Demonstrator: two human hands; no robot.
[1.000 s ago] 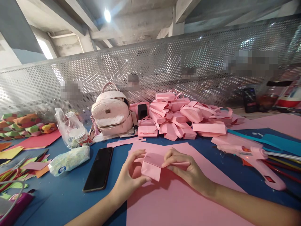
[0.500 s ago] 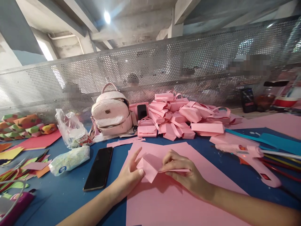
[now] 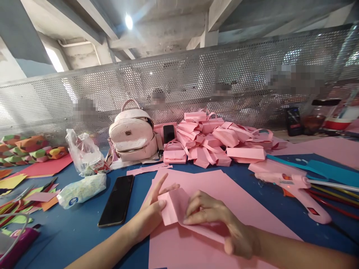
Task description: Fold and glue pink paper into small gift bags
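Observation:
A folded pink paper piece (image 3: 170, 209) with a box-like end is held above large pink paper sheets (image 3: 179, 250). My left hand (image 3: 150, 209) grips its left end, thumb on the near face, index finger stretched upward. From the right, my right hand (image 3: 221, 220) has its fingertips pressed at the inner fold, with the thumb at the far end of a long narrow flap. Part of the right fingertips is hidden inside the fold.
Behind lies a heap of folded pink paper boxes (image 3: 213, 138), beside a pale backpack (image 3: 133, 134). A black phone (image 3: 116, 201) and a tissue pack (image 3: 82, 190) lie left. At right rests a pink glue gun (image 3: 297, 190). A perforated metal screen (image 3: 182, 78) stands behind.
The paper piece has turned so its folded end and long flap show more. My right thumb has moved down and right along the flap; my left hand still grips the end.

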